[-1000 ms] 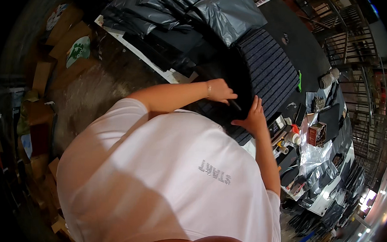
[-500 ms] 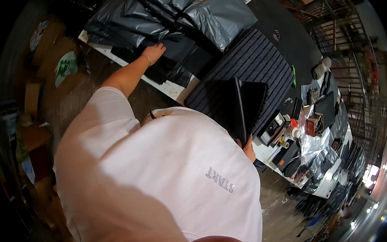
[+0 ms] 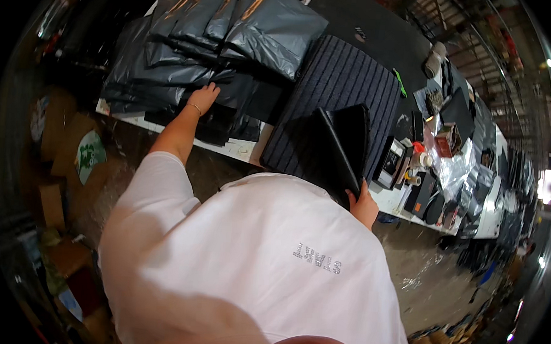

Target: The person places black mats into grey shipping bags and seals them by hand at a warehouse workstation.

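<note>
My left hand (image 3: 204, 97) reaches forward onto the black plastic bags (image 3: 219, 115) at the table's near left side. Its fingers are stretched out over the dark plastic, and a thin bracelet circles the wrist. My right hand (image 3: 363, 207) is closed around the lower corner of a black mat with a smooth back (image 3: 341, 151), which is curled over on itself. Beneath that lies a dark grey ribbed mat (image 3: 351, 72) with black stripes. Part of the right hand's fingers is hidden behind the curled mat.
Shiny grey plastic packages (image 3: 271, 33) are piled at the back left of the white table (image 3: 239, 149). To the right are a box of small items (image 3: 391, 165), tape rolls (image 3: 414, 180), a small carton (image 3: 446, 141) and clear plastic (image 3: 455, 167). Cardboard boxes (image 3: 51, 205) stand on the floor at left.
The view has turned, so the table and packages sit further left and the right-hand clutter shows more. My left hand stays at the black bags; my right hand still holds the curled mat.
</note>
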The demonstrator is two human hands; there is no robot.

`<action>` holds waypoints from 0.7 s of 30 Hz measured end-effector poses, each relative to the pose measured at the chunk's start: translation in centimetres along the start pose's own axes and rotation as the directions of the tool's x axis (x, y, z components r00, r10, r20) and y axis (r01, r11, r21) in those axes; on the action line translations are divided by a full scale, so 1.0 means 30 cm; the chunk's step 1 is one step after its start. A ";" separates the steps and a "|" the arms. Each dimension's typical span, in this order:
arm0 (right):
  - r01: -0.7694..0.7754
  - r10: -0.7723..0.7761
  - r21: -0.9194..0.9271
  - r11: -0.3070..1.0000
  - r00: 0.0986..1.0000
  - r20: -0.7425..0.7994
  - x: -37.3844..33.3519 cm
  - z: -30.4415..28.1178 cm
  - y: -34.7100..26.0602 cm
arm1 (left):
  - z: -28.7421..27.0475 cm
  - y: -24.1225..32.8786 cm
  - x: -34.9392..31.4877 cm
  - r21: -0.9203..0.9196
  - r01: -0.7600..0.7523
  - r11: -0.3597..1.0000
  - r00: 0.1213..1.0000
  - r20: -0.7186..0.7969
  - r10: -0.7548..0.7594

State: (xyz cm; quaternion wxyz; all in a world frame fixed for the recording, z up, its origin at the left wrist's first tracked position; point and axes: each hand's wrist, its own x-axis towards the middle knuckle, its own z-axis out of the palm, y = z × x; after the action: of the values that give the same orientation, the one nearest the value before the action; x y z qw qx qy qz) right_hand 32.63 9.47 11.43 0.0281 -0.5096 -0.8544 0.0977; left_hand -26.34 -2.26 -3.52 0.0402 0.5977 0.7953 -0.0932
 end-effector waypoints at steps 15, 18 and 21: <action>-0.084 0.084 -0.001 0.996 0.996 0.027 0.009 0.001 0.033 | -0.255 -0.047 0.133 -0.619 0.297 0.727 0.832 -0.206 -0.515; -0.087 0.086 0.029 0.996 0.995 0.056 0.026 -0.028 0.032 | -0.369 -0.044 0.079 -0.783 -0.014 0.622 0.835 -0.352 -0.423; -0.075 0.068 0.084 0.994 0.995 0.075 0.057 -0.023 0.075 | -0.494 -0.161 0.089 -0.588 -0.336 0.736 0.707 -0.674 -0.216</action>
State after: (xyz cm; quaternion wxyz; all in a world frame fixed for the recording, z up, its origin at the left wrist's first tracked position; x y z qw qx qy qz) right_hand 33.86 12.12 11.58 0.0160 -0.5343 -0.8310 0.1540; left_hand -31.03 1.88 10.99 -0.0495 0.5572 0.7040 0.4375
